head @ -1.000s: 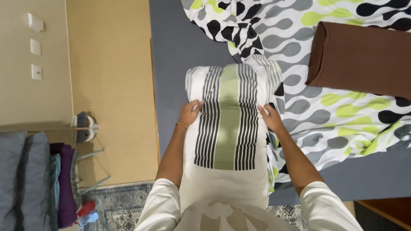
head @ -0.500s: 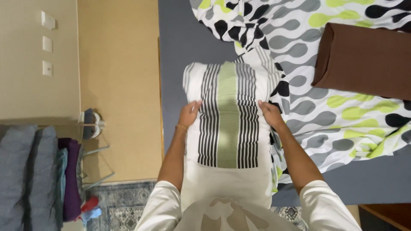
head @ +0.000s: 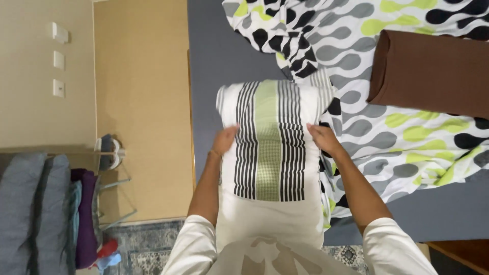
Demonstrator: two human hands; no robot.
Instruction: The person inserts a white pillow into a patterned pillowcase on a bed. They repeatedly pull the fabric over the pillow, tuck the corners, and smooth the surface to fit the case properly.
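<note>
Gripping striped pillow [head: 270,147], left hand [head: 224,141], right hand [head: 322,139]

Beige wall [head: 30,51], grey bed sheet [head: 219,66], patterned rug [head: 142,244]

Matt woven cloth pillowcase [head: 270,147], soft printed cotton-like bedsheet [head: 387,137].

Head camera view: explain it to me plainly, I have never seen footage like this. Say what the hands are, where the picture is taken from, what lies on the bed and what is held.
No machine here: a person wears a camera on the head, looking down at their own arms. The left hand and right hand grip the sides of a white pillow with black and green stripes, held up over the bed. On the grey bed lie a spotted cover and a brown pillow. Left of the bed, clothes hang on a rack by the wall.
</note>
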